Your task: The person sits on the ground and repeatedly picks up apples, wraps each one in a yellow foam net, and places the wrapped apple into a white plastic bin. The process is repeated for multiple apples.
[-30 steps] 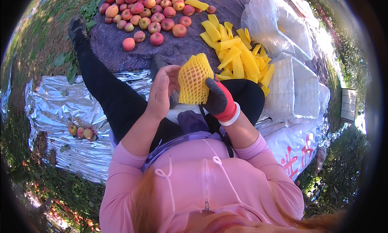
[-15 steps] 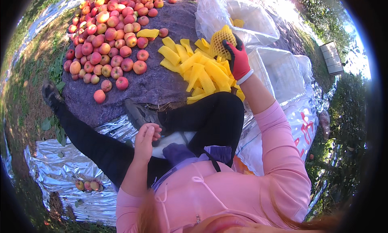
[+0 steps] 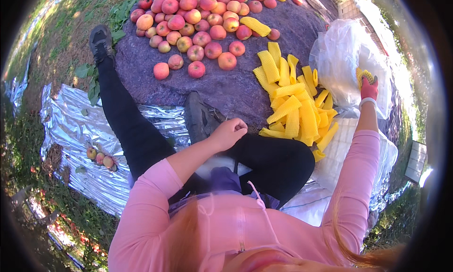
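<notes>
My right hand, in a red and dark glove, is closed around an apple in a yellow foam net. It reaches far right, into the opening of a clear-plastic-lined crate. Only part of the net shows past the fingers. My bare left hand hangs over my bent leg, near my shoe, with its fingers curled in; nothing shows in it. Between the hands lies a heap of flat yellow foam nets. Beyond my feet, a big pile of red apples rests on a dark cloth.
One yellow foam net lies against the apple pile. A second plastic-lined crate stands beside my right forearm. Silver reflective sheet covers ground at left, with several apples on it. My outstretched leg borders the cloth.
My right hand has carried the netted apple rightward from above the foam nets to the lined crate. My left hand's fingers have curled in more. The view has shifted, so the pile sits higher.
</notes>
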The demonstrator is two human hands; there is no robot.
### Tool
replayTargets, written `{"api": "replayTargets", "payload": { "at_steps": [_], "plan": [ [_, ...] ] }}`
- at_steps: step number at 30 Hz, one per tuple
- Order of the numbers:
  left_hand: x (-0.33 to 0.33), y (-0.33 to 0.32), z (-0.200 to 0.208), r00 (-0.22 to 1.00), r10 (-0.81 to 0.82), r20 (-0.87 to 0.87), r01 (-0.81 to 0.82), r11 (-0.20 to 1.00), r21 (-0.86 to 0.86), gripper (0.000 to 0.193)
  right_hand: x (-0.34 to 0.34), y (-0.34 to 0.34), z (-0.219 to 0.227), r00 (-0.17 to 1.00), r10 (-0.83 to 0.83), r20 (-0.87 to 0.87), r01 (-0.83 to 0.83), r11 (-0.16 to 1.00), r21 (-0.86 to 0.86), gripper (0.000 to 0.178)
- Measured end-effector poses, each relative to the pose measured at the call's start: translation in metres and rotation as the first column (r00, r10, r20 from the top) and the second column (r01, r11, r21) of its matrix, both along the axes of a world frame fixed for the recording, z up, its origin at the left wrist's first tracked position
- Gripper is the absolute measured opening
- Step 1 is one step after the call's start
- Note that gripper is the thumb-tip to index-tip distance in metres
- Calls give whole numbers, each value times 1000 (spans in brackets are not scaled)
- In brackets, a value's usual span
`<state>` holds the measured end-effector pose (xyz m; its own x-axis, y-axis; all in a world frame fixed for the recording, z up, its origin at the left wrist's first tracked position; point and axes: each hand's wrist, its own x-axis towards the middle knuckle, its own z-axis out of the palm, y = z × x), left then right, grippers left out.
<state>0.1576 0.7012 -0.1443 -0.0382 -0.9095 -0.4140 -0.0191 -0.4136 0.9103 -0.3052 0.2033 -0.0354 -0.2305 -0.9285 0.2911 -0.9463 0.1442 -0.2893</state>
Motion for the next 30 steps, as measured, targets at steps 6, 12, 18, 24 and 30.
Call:
{"api": "replayTargets", "payload": {
  "at_steps": [6,12,18,24,30],
  "plan": [
    [-40,-132,-28,834,125,537,125,906,-404,48,-5,-12,-22,992,125,-4,-111,898,426,71],
    [-47,-161,-34,929,60,366,45,961,-272,38,82,153,-27,895,414,169,-326,863,-387,50],
    [-8,-57,20,918,369,-143,-395,878,-271,17,187,336,-29,138,140,980,-651,759,-16,45],
    [0,45,82,922,298,-245,-365,882,-300,15,263,419,-20,-70,253,965,-757,616,-217,62],
    [8,65,96,841,235,-488,-299,952,-58,9,286,475,14,-542,-167,823,-628,732,-265,58]
  ]
}}
